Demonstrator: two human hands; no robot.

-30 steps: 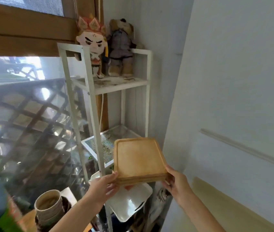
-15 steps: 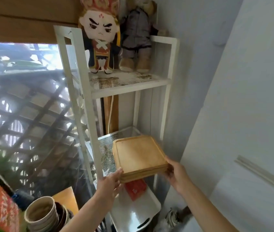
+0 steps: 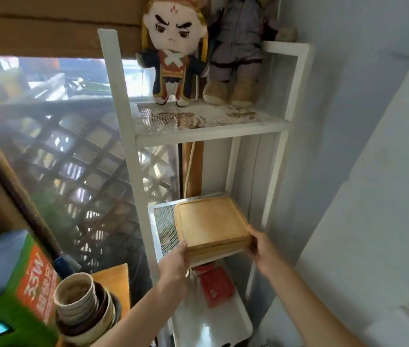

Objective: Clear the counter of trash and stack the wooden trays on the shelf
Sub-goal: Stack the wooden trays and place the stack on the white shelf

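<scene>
A stack of wooden trays sits mostly over the mesh of the middle shelf of a white metal rack, its near edge overhanging the front rail toward the person. The left hand has its fingers wrapped on the stack's near-left corner, and the right hand holds the near-right corner, thumb on the side and the rest curled under, so both are closed on the trays rather than spread. The trays look rigid, flat and square with rounded corners and a shallow raised lip; several together should feel moderately weighty but not fragile. The finished wood is probably smooth, so the layers could slide on one another if the stack is tipped; keeping it level and pinching all layers together at the two front corners seems the safest hold. The mesh may drag a little as the stack is pushed deeper. Two plush dolls stand on the upper shelf, well clear. A red packet lies on a white tray below, and stacked bowls rest lower left
</scene>
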